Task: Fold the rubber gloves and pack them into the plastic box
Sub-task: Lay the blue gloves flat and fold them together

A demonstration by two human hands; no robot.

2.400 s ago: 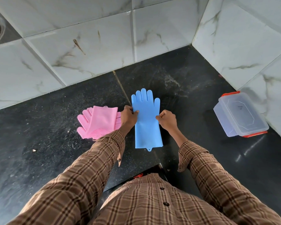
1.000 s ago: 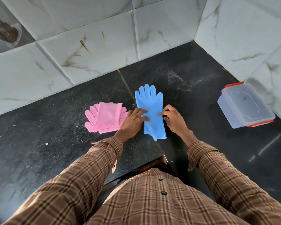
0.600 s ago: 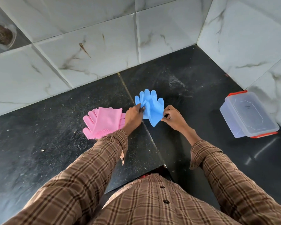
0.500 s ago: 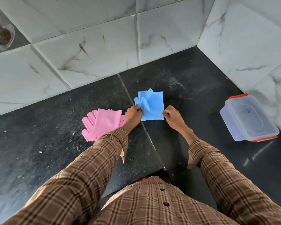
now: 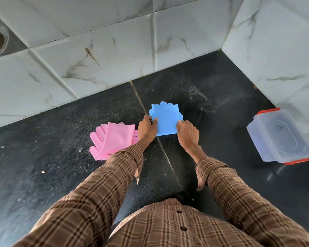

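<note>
While the blue glove point(image 5: 165, 120) lies folded in half at the centre of the frame on the black counter point(image 5: 52, 175), the left hand point(image 5: 146, 130) pinches its left edge and the right hand point(image 5: 187, 133) pinches its right edge. Just left of it lies the folded pink glove point(image 5: 114, 139). At the right edge, well apart, sits the plastic box point(image 5: 280, 138), lid on.

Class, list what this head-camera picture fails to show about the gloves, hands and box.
- Pink glove: right edge hidden by left hand.
- Blue glove: fingers folded under; only tips show.
- Plastic box: small mark on lid unreadable.
- Fingertips of the right hand: curled out of sight.
</note>
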